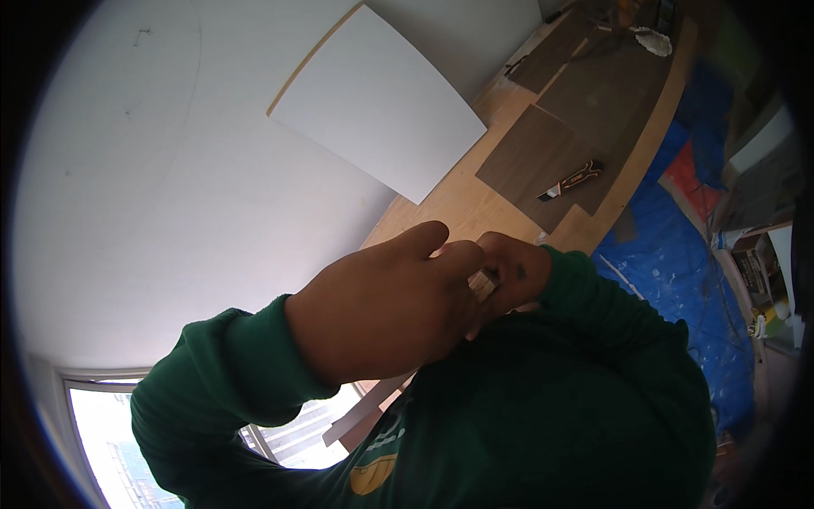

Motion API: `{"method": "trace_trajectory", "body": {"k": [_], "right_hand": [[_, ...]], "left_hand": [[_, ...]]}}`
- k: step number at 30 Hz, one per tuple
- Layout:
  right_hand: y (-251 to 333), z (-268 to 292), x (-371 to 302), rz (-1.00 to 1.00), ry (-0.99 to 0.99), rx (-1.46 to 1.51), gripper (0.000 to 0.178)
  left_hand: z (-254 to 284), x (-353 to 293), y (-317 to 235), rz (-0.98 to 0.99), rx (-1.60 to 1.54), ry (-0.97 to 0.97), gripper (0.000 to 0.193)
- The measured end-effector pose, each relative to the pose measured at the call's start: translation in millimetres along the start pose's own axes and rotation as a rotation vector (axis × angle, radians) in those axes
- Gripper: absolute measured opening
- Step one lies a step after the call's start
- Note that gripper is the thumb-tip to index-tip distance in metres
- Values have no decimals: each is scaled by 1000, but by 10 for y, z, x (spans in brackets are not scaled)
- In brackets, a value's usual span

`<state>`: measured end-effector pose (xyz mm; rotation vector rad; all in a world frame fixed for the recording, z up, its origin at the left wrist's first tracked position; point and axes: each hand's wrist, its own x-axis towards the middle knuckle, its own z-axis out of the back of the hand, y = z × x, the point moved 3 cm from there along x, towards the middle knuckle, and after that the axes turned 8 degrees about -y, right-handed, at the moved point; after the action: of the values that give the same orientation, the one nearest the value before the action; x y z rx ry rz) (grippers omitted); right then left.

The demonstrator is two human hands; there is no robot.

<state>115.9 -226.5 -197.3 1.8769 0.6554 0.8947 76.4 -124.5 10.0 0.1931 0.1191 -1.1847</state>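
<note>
My left hand (381, 297) and my right hand (513, 270) are close together in front of my chest, both with curled fingers. Between them shows a small light-brown piece (483, 285) with pale stripes, and my right fingers close round it. Its kind is hard to make out. My left fingertips are hidden behind the back of that hand, so what they pinch cannot be seen. Beyond my right hand a utility knife (573, 180) with a black and orange handle lies on a dark brown sheet (526, 161).
The dark sheets rest on a long wooden worktop (445, 204) along the wall. A white panel (381, 106) leans against the wall there. Blue sheeting (670, 263) covers the floor at right, with a cardboard box (755, 267) beyond. A window (110, 433) is at lower left.
</note>
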Motion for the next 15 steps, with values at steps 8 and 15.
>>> {"method": "trace_trajectory", "body": {"k": [8, 15], "right_hand": [[128, 16, 69, 174, 68, 69, 37], [92, 61, 183, 136, 176, -11, 35]], "left_hand": [[167, -161, -82, -62, 131, 72, 8], [541, -734, -315, 126, 224, 11, 11]]}}
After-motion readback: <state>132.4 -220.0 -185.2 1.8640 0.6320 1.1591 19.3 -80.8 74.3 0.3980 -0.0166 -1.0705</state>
